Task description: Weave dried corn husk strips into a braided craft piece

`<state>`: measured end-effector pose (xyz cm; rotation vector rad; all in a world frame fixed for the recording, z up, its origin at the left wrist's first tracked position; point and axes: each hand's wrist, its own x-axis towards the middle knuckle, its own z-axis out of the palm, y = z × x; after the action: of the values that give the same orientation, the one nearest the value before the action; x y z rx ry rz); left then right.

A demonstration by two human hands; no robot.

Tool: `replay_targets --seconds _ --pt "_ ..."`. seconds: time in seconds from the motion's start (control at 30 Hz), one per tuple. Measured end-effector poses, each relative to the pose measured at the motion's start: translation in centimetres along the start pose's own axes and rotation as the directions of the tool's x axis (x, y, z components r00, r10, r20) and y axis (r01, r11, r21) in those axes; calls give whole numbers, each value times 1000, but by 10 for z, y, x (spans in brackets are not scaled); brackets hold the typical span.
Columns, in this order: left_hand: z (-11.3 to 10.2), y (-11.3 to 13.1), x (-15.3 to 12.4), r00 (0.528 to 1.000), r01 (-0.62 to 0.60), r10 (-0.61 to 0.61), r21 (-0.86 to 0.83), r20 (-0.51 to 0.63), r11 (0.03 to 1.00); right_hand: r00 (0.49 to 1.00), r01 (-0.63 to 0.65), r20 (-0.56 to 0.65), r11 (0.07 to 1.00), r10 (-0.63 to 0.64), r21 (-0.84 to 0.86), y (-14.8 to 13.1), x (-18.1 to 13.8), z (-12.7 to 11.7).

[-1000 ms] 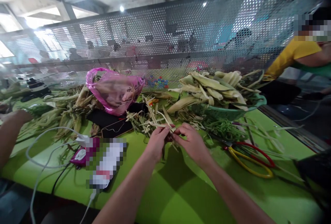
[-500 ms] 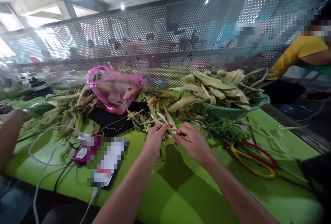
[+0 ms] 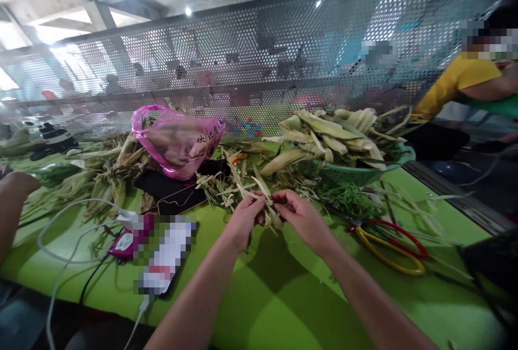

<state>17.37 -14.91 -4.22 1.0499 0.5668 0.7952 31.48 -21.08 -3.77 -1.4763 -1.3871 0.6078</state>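
Note:
My left hand (image 3: 243,220) and my right hand (image 3: 303,219) meet over the green table (image 3: 275,296), fingers pinched on pale dried husk strips (image 3: 265,199). The strips stick up and left between the two hands and hang down a little below them. Just behind my hands lies a loose heap of more husk strips (image 3: 226,180). A green basket (image 3: 356,173) piled with corn husks (image 3: 332,137) stands behind my right hand.
A pink plastic bag (image 3: 178,139), a black phone (image 3: 182,199), a pixelated device with white cable (image 3: 81,231) lie left. Red and yellow loops (image 3: 392,245) lie right. Another person's arm (image 3: 12,204) at far left; a person in yellow (image 3: 465,83) at far right. Perforated metal screen (image 3: 259,64) behind.
My hands have shifted slightly up and closer together, turning the husk strips; the strips now hang lower between the fingers. The view has drifted a little.

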Motion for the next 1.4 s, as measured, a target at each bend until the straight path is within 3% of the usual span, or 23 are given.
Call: replay_targets --seconds 0.17,0.3,0.43,0.77,1.13,1.4 --pt "-2 1 1 997 69 -65 96 -49 993 999 33 5 985 -32 -168 -6 -3 -4" --pt "-6 -1 3 998 52 -41 267 -46 962 998 61 -16 970 -66 -234 -7 -3 -4" --pt "-8 -1 4 1000 17 -20 333 8 943 999 43 -8 981 -46 -188 -3 -1 -4" --pt "2 5 -3 997 -50 43 141 56 989 1000 2 -4 999 -2 38 -5 5 -12" --pt "1 -2 2 962 -212 97 476 255 853 1000 -11 17 1000 11 17 -4 3 -16" --pt "5 -9 1 969 -178 79 437 236 881 993 -21 -115 1000 23 19 7 2 -2"
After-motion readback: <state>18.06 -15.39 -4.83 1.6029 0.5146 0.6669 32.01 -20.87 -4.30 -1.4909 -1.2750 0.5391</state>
